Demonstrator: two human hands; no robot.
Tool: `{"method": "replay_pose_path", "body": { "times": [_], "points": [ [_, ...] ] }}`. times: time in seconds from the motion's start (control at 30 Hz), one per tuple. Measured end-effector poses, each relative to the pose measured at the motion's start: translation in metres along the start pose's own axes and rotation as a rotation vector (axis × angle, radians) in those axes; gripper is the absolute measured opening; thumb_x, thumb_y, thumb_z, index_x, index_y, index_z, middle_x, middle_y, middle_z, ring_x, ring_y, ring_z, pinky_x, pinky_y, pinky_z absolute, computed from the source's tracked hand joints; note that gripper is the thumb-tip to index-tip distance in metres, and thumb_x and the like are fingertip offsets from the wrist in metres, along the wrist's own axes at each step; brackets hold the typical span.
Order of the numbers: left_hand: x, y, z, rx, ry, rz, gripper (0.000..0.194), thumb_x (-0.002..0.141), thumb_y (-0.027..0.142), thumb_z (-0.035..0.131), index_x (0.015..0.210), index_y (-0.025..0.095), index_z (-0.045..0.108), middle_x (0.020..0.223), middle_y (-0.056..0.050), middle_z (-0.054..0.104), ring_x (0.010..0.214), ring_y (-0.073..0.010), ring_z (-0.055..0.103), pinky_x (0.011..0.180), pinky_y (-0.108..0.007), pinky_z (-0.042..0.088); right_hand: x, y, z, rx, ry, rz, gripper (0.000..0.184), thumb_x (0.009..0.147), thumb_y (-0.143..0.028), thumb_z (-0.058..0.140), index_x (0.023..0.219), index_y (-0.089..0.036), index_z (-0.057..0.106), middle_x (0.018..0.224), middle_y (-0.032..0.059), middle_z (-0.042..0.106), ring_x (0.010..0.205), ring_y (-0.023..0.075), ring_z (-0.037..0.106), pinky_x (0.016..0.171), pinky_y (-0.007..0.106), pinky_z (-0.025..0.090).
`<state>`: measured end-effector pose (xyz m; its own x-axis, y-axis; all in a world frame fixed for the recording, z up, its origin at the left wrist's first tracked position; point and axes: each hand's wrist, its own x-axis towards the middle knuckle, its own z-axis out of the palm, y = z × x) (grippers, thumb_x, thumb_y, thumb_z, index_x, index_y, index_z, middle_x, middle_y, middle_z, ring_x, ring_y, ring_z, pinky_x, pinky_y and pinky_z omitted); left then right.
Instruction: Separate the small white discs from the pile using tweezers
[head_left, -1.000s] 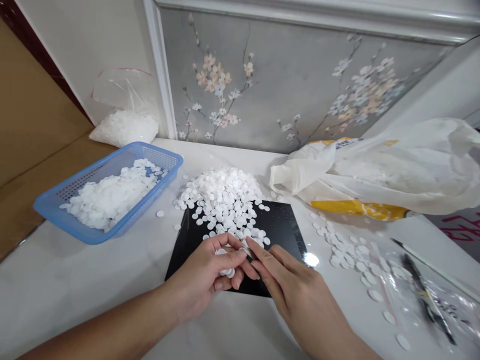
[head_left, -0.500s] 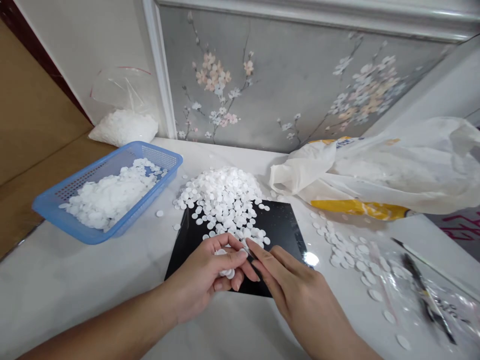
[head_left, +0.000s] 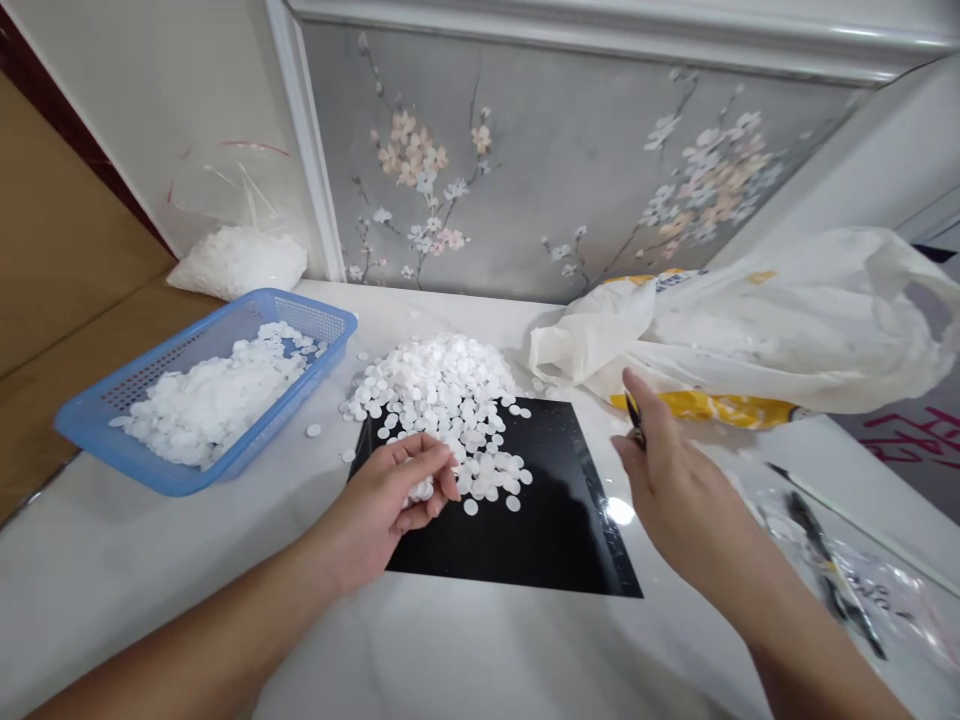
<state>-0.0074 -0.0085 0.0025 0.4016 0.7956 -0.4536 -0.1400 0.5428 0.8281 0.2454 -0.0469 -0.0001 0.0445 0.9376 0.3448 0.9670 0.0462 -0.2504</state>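
My left hand (head_left: 401,500) is curled closed around several small white discs (head_left: 421,490), just above the near left part of a black mat (head_left: 517,550). Beside its fingers, a heap of the same white discs (head_left: 442,375) spreads from the tabletop onto the mat. Off the mat's right edge, my right hand (head_left: 667,480) is closed on a small dark pointed tool (head_left: 634,415); most of it is hidden by the fingers, so its kind is unclear. Loose discs that lay on the table there are mostly covered by this hand.
At left stands a blue plastic basket (head_left: 180,480) with more discs, and behind it a clear zip bag (head_left: 240,262) full of white pieces. A white and yellow plastic bag (head_left: 720,340) lies back right. A black-handled tool (head_left: 832,570) rests on clear plastic at right.
My right hand has moved away from my left, to the right past the mat, with the dark tool. My left hand has shifted slightly left and up, still closed on discs.
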Motion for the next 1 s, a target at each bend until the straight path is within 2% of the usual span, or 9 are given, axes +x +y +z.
{"method": "replay_pose_path", "body": {
  "times": [0.1, 0.23, 0.27, 0.33, 0.4, 0.47, 0.63, 0.8, 1.0],
  "points": [
    [0.003, 0.003, -0.004, 0.012, 0.047, 0.021, 0.033, 0.082, 0.037, 0.059, 0.059, 0.013, 0.054, 0.064, -0.002, 0.057, 0.048, -0.0042, 0.039, 0.037, -0.017, 0.016, -0.001, 0.003, -0.002, 0.091, -0.095, 0.072, 0.049, 0.093, -0.048, 0.034, 0.128, -0.015, 0.043, 0.060, 0.0033, 0.059, 0.046, 0.0229, 0.056, 0.047, 0.031, 0.040],
    [0.005, 0.002, -0.005, 0.074, 0.047, 0.027, 0.026, 0.075, 0.037, 0.069, 0.085, 0.013, 0.067, 0.069, -0.002, 0.058, 0.049, -0.0044, 0.039, 0.037, -0.018, 0.013, 0.001, -0.003, -0.001, 0.243, -0.123, 0.116, 0.051, 0.091, -0.044, 0.040, 0.134, -0.016, 0.038, 0.064, 0.0034, 0.063, 0.052, 0.0222, 0.059, 0.051, 0.030, 0.042],
    [0.005, 0.002, -0.004, 0.106, 0.045, 0.024, 0.028, 0.074, 0.038, 0.070, 0.088, 0.014, 0.068, 0.064, 0.000, 0.055, 0.048, -0.0045, 0.038, 0.038, -0.018, 0.013, 0.000, -0.007, 0.000, 0.265, -0.143, 0.132, 0.045, 0.090, -0.043, 0.043, 0.127, -0.018, 0.045, 0.064, 0.0027, 0.063, 0.052, 0.0210, 0.058, 0.050, 0.029, 0.042],
    [0.004, 0.001, -0.004, 0.163, 0.032, 0.013, 0.035, 0.077, 0.047, 0.065, 0.071, 0.013, 0.065, 0.050, 0.003, 0.043, 0.043, -0.0044, 0.032, 0.038, -0.019, 0.012, -0.002, -0.018, 0.005, 0.314, -0.233, 0.152, 0.026, 0.088, -0.043, 0.049, 0.096, -0.021, 0.061, 0.058, 0.0001, 0.060, 0.049, 0.0174, 0.054, 0.047, 0.026, 0.039],
    [0.003, 0.000, -0.003, 0.173, 0.023, 0.008, 0.053, 0.081, 0.058, 0.054, 0.052, 0.014, 0.053, 0.040, 0.006, 0.029, 0.038, -0.0044, 0.026, 0.038, -0.020, 0.011, -0.006, -0.032, 0.014, 0.402, -0.329, 0.106, 0.027, 0.086, -0.041, 0.054, 0.071, -0.021, 0.061, 0.053, -0.0018, 0.054, 0.047, 0.0143, 0.050, 0.044, 0.024, 0.036],
    [0.002, -0.001, -0.002, 0.150, 0.029, -0.005, 0.053, 0.081, 0.061, 0.052, 0.053, 0.015, 0.051, 0.038, 0.007, 0.027, 0.036, -0.0047, 0.026, 0.037, -0.020, 0.010, -0.012, -0.046, 0.025, 0.514, -0.329, -0.032, 0.022, 0.089, -0.029, 0.052, 0.075, -0.020, 0.065, 0.069, 0.0013, 0.058, 0.056, 0.0133, 0.055, 0.053, 0.024, 0.043],
    [0.006, -0.005, -0.002, 0.205, 0.037, -0.025, 0.035, 0.078, 0.049, 0.063, 0.089, 0.016, 0.061, 0.057, 0.003, 0.055, 0.041, -0.0044, 0.035, 0.036, -0.016, 0.013, -0.016, -0.066, 0.049, 0.481, -0.396, -0.183, 0.018, 0.089, -0.015, 0.051, 0.088, -0.022, 0.067, 0.079, 0.0018, 0.056, 0.064, 0.0134, 0.058, 0.061, 0.025, 0.047],
    [0.009, -0.011, -0.003, 0.398, 0.026, 0.085, 0.034, 0.084, 0.050, 0.052, 0.076, 0.017, 0.055, 0.041, 0.010, 0.033, 0.036, -0.0049, 0.026, 0.037, -0.017, 0.020, -0.009, -0.067, 0.047, 0.481, -0.440, -0.097, 0.010, 0.081, -0.011, 0.059, 0.081, -0.020, 0.063, 0.083, 0.0013, 0.058, 0.066, 0.0137, 0.057, 0.063, 0.026, 0.046],
    [0.001, -0.012, 0.002, 0.698, -0.007, 0.145, 0.018, 0.082, 0.036, 0.054, 0.088, 0.021, 0.060, 0.053, 0.007, 0.053, 0.040, -0.0062, 0.036, 0.039, -0.018, 0.026, -0.009, -0.063, 0.034, 0.828, -0.464, 0.171, 0.003, 0.080, -0.022, 0.061, 0.079, -0.021, 0.064, 0.072, -0.0023, 0.061, 0.061, 0.0123, 0.051, 0.058, 0.024, 0.039]
  ]
}}
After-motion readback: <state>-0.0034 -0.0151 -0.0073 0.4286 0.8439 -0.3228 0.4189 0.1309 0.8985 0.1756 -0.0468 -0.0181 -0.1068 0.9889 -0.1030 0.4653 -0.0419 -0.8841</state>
